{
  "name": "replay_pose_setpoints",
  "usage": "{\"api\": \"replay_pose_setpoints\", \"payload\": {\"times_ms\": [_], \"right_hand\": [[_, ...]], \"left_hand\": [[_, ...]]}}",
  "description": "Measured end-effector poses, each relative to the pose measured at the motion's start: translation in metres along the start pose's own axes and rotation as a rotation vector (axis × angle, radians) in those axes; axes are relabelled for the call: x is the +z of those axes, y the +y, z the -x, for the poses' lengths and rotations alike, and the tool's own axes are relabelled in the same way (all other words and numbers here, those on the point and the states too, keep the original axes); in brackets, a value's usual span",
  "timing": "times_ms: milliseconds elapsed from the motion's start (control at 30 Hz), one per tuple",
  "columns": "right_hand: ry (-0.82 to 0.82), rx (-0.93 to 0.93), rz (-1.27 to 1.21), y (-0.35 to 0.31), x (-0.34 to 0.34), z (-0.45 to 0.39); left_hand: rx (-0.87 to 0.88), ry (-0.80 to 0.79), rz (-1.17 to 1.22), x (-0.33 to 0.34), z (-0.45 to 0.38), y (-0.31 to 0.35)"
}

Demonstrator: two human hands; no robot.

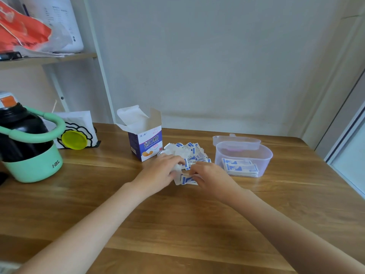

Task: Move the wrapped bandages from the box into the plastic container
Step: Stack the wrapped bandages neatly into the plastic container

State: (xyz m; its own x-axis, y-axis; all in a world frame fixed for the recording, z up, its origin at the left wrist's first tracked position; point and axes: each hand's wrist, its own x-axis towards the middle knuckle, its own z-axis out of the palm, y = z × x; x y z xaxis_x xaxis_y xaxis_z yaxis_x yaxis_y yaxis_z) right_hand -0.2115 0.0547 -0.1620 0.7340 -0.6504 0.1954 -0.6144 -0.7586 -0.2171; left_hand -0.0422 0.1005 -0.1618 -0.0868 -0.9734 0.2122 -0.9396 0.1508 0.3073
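Both hands pinch wrapped bandages (187, 179) (loose pile): left hand (164, 168), right hand (209, 175).

black jug with green handle (23, 143) | yellow lid (74, 139) | shelf (47, 59) | red bag (19, 30)

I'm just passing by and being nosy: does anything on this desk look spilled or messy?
Yes. A loose heap of blue-and-white wrapped bandages lies scattered on the wooden table between the opened cardboard box and the clear plastic container, where a few lie neatly stacked. Both hands, left hand and right hand, are gathering some.
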Motion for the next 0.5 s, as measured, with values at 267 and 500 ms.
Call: {"api": "replay_pose_setpoints", "payload": {"times_ms": [267, 500], "right_hand": [[-0.084, 0.026, 0.062, 0.017, 0.002, 0.015], [-0.034, 0.115, -0.223, 0.017, -0.002, 0.015]], "left_hand": [[0.112, -0.183, -0.318, 0.008, -0.010, -0.010], [0.089, -0.028, -0.226, 0.001, -0.011, -0.009]]}}
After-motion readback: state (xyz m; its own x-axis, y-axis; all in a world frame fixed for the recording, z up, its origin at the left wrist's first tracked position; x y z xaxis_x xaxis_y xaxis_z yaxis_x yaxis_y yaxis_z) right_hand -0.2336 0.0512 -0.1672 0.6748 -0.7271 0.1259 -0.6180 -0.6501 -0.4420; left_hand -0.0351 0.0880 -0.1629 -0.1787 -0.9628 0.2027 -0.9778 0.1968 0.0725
